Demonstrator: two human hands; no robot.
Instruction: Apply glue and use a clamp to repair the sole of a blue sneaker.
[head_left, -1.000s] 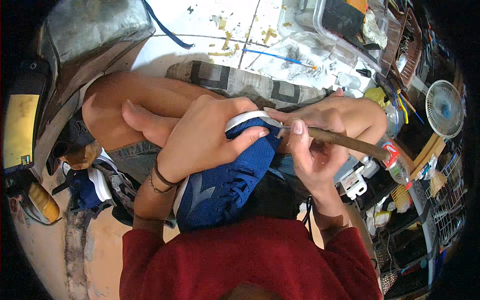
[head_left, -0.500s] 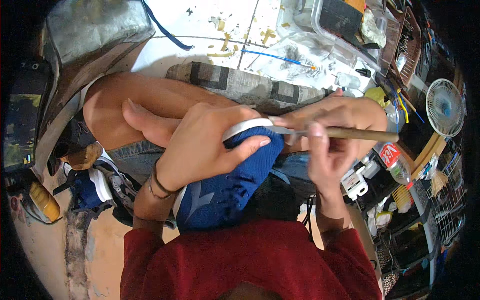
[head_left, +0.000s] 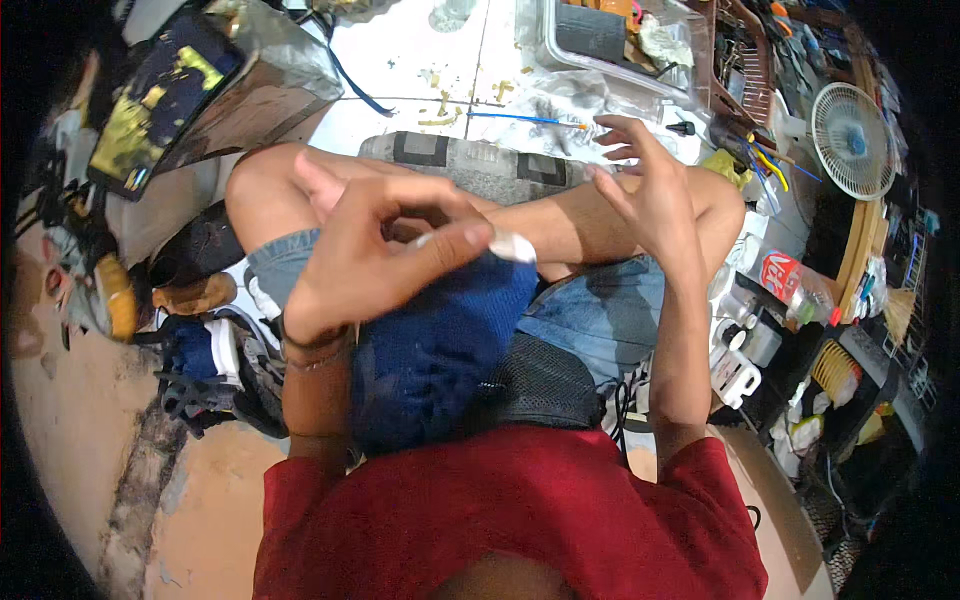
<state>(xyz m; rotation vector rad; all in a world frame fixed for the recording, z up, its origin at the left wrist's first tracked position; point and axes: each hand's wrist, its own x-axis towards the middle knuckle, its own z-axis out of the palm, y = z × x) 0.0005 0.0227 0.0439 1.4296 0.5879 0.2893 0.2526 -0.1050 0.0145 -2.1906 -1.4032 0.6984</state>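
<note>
The fingers (head_left: 440,235) of the left hand (head_left: 375,250) are closed in a pinch on the white sole edge of a blue shoe (head_left: 440,345), thumb and forefinger meeting at the toe. The shoe lies in the person's lap, under that hand, toe pointing away from the body. The right hand (head_left: 650,195) is held up just beside the toe, its fingers (head_left: 625,130) spread wide apart and holding nothing, clear of the shoe. Beyond the knees, on the tiled floor, a clear plastic tray (head_left: 560,55) holds a dark block and crumpled rags. A thin blue brush (head_left: 525,119) lies on the floor near the right hand. To the right stand a small white fan (head_left: 850,140) and a plastic bottle (head_left: 795,285).
</note>
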